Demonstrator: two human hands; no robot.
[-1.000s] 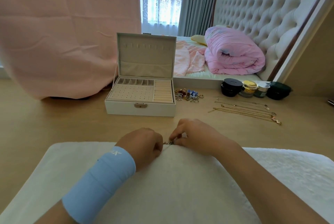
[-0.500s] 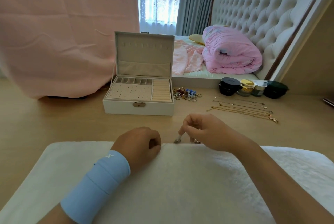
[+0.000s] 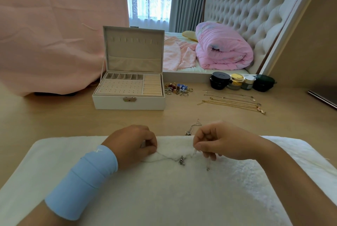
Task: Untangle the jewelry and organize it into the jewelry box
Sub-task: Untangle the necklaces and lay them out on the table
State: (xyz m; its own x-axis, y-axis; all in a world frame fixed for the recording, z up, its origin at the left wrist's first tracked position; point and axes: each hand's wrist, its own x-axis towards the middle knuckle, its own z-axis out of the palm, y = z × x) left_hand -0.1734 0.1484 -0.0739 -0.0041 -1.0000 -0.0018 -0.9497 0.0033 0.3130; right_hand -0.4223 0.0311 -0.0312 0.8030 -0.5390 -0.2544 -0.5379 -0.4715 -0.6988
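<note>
The white towel (image 3: 164, 198) lies under both my hands. The open jewelry box (image 3: 113, 104) stands well beyond my fingertips and to their left, and I see no jewelry in its slots. My left hand (image 3: 130, 143) is curled, thumb and forefinger pinching one end of a thin silver chain (image 3: 165, 156). My right hand (image 3: 218, 143) pinches it further along, with loose strands hanging below those fingers (image 3: 198, 146). Between the two pinches a small pendant (image 3: 181, 161) sags onto the towel, and a second charm (image 3: 187, 132) dangles just past my right fingertips. I judge I'm mid-untangling. The next move calls for easing the strands apart gently, never tugging.
</note>
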